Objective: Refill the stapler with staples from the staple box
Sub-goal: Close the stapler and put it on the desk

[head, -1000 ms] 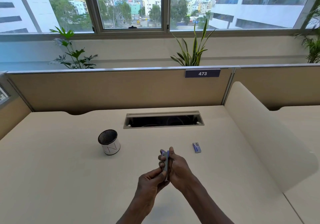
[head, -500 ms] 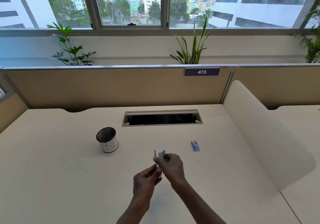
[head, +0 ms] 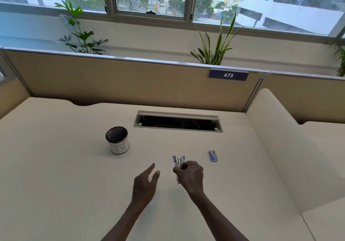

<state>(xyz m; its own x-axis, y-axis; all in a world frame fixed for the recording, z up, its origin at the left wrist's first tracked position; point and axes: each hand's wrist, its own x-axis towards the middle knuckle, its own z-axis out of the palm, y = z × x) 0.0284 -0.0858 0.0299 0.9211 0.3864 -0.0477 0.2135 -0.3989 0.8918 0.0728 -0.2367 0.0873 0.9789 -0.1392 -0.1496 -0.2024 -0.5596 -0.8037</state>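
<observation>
My right hand [head: 190, 175] grips a small purple and silver stapler [head: 179, 163], held upright above the desk with its parts spread apart at the top. My left hand [head: 145, 183] hovers a little to the left of it, fingers apart and holding nothing. The small blue staple box [head: 213, 155] lies flat on the desk to the right of the stapler, apart from both hands.
A black mesh pen cup with a white band [head: 117, 142] stands at the left of the desk. A rectangular cable slot [head: 178, 123] is cut into the beige desk [head: 56, 184] further back. A curved divider [head: 291, 147] rises on the right, a partition panel behind.
My left hand has let go of the stapler and drawn away to the left, opening. The stapler stays in my right hand, now spread apart at its top.
</observation>
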